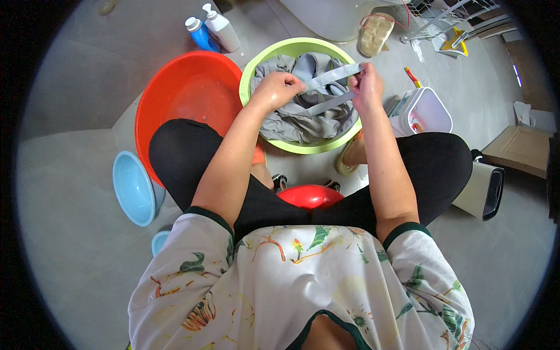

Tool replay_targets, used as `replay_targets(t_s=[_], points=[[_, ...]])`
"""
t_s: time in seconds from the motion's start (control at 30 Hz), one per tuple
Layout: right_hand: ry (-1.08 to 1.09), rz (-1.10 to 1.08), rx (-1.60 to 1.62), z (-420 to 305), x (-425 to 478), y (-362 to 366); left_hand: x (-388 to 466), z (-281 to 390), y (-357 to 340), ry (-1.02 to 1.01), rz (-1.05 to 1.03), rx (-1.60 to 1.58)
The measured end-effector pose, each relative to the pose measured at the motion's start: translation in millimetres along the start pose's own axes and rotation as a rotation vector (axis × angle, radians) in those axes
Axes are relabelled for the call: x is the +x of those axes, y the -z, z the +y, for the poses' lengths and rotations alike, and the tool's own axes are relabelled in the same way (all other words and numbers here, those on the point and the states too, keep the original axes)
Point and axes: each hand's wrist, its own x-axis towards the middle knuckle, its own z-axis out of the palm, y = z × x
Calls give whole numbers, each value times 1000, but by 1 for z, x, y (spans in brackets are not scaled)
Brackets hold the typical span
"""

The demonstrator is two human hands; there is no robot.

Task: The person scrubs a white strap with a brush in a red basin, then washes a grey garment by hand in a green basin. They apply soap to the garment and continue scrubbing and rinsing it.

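Grey wet-looking cloth [306, 124] lies bunched in a light-green plastic basin [302, 148] in front of me. A pale grey-blue strap [332, 76] stretches above it between my hands. My left hand [280, 91], at the basin's left side, pinches one part of the strap between thumb and fingers. At the right rim, my right hand [367, 87] grips the strap where it doubles back; a second length runs down to the cloth. Left of the green basin stands a large red basin [192, 94], with what may be shallow water inside.
Behind the basins stand a blue bottle [203, 37] and a white pump bottle [224, 33]. Light-blue basins [133, 188] are at the left. A white bin [431, 111], a beige bin [474, 190] and a slipper [376, 35] lie to the right. A red stool [310, 197] is beneath me.
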Motion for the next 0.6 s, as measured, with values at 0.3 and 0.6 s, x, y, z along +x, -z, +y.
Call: replay_targets(t_s=[0.3,0.6], points=[[-10,117,117,1,16,12,-3,7,8,247,-184,-703],[-44,126,280,-1,31,35,-2,-1,27,277,-154,-534]])
